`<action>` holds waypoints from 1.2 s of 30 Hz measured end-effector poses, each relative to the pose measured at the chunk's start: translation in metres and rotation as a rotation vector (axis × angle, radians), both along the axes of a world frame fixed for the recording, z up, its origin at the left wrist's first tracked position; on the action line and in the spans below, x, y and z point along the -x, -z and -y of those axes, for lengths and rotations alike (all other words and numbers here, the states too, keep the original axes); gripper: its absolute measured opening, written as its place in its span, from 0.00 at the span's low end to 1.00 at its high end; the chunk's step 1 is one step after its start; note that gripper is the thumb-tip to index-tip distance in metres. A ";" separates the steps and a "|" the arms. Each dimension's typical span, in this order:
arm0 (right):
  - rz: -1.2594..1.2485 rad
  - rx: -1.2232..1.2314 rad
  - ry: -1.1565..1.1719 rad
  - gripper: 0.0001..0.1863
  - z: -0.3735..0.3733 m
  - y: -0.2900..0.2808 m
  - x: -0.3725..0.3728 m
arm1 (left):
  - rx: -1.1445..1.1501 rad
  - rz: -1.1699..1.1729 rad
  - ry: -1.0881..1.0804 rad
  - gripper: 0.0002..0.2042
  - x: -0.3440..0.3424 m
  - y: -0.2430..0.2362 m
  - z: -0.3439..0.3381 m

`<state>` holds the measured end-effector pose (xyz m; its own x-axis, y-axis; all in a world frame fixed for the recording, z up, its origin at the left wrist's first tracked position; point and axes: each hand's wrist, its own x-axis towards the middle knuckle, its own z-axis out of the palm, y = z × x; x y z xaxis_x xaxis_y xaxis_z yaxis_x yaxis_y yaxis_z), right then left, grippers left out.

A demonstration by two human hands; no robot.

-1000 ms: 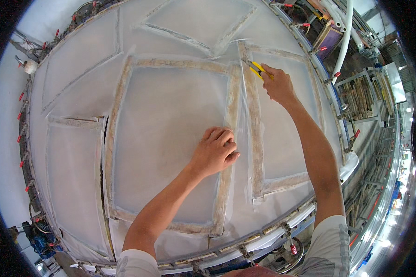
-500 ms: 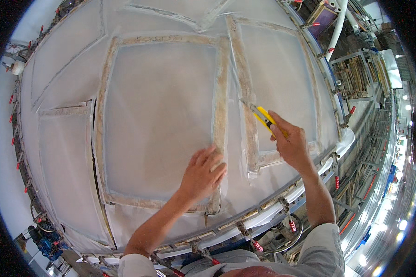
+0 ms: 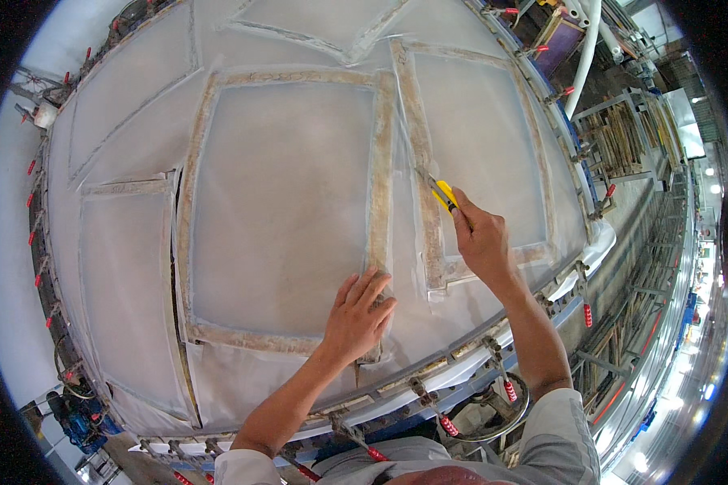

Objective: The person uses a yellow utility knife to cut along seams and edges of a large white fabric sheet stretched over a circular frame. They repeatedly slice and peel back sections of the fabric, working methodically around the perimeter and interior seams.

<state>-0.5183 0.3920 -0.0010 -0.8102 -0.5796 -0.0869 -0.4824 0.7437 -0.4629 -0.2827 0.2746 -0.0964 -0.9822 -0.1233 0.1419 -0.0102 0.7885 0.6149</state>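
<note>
In my right hand (image 3: 481, 238) is a yellow utility knife (image 3: 446, 196), my fingers wrapped round its handle. The extended blade points away from me and lies at the left bar of the right-hand wooden frame (image 3: 430, 234). My left hand (image 3: 360, 314) rests with fingers stretched out on the right bar of the large middle frame (image 3: 379, 186), near its close corner. Both frames lie on a pale, translucent sheet of mesh fabric (image 3: 283, 202) stretched over a wide table. Whether the blade touches the mesh is hard to tell.
A smaller frame (image 3: 127, 188) lies at the left, beside a dark slit (image 3: 178, 323) in the mesh. Clamps with red handles, such as one clamp (image 3: 448, 426), line the table edge. At the right stands a rack (image 3: 619, 133) of wooden strips.
My left hand has slid along the frame bar toward me. My right hand has shifted left with the knife, while the blade tip stays near the same bar. The whole view has shifted slightly.
</note>
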 end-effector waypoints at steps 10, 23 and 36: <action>-0.140 -0.311 -0.033 0.17 0.047 0.014 0.006 | 0.022 -0.019 -0.053 0.06 0.001 0.000 -0.006; -0.063 -0.530 -0.248 0.13 0.018 -0.022 -0.010 | 0.037 -0.059 -0.086 0.07 -0.002 0.000 -0.008; 0.336 -0.103 0.030 0.23 -0.103 -0.119 -0.073 | 0.130 0.065 -0.318 0.24 0.067 -0.029 -0.008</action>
<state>-0.4453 0.4952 0.1178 -0.7434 -0.5301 -0.4080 -0.2929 0.8063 -0.5139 -0.3494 0.2830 -0.0672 -0.9052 -0.4093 0.1148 -0.3034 0.8112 0.4999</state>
